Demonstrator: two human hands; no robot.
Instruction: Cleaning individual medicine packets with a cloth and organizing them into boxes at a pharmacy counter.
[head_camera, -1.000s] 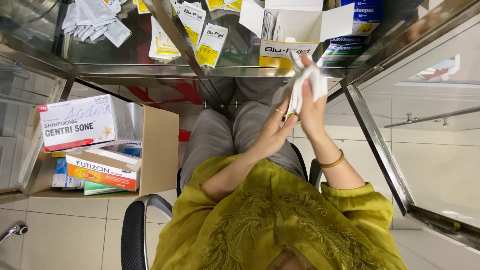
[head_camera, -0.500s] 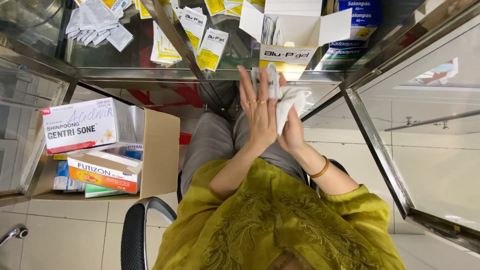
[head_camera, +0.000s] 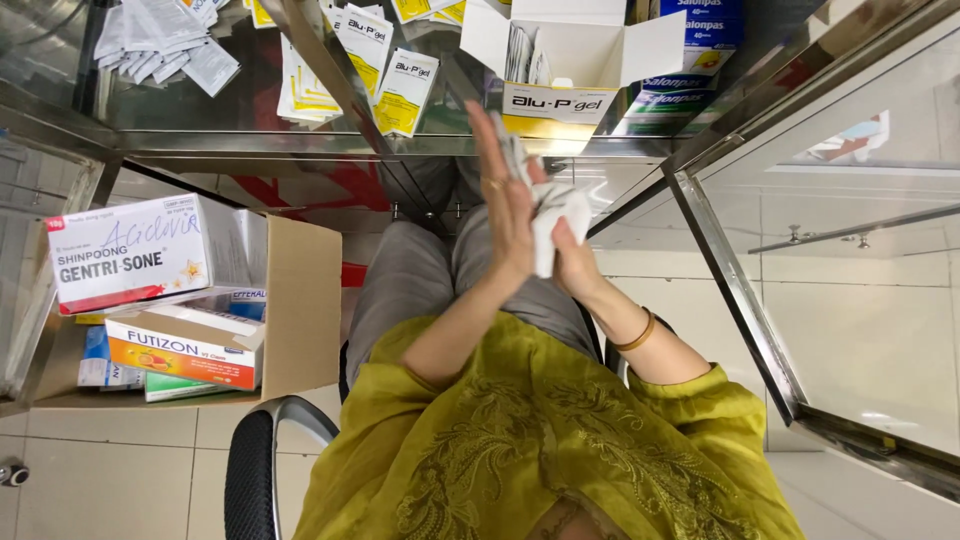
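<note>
The left hand (head_camera: 508, 215), flat and open, pressed a crumpled white tissue (head_camera: 553, 215) against the right hand (head_camera: 572, 258), whose fingers curled around it.

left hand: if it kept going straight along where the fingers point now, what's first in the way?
Probably the open white and yellow carton on the glass counter. The left hand points up-frame, fingertips just short of its front panel; depth is unclear, so it might pass above.
</note>
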